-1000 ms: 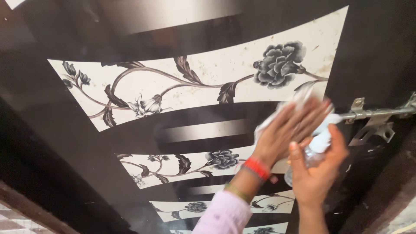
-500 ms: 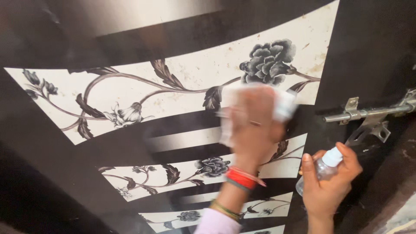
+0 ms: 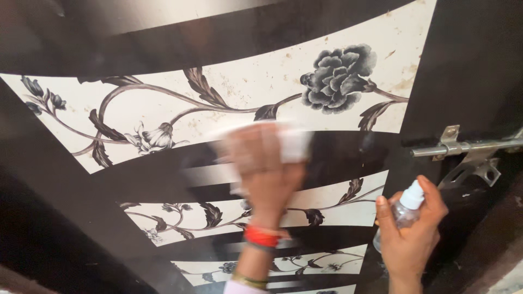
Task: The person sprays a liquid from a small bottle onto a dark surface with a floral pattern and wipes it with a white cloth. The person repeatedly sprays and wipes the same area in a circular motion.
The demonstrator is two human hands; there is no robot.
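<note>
My left hand (image 3: 261,169) presses a white cloth (image 3: 294,144) flat against a glossy black door (image 3: 463,65) with white bands of grey flower and vine print. The hand is blurred by motion and sits over the dark stripe between two white bands. Red and gold bangles ring that wrist. My right hand (image 3: 411,234) is lower right, wrapped around a small clear spray bottle (image 3: 403,209) with a white cap, held close to the door.
A metal sliding bolt latch (image 3: 463,147) is fixed to the door at the right, just above my right hand. A large grey flower print (image 3: 338,76) lies on the upper white band, which is speckled with brownish spots.
My left hand with the cloth has swept leftward across the door, from near the latch to the middle. My right hand with the bottle has dropped away from it and stays low right.
</note>
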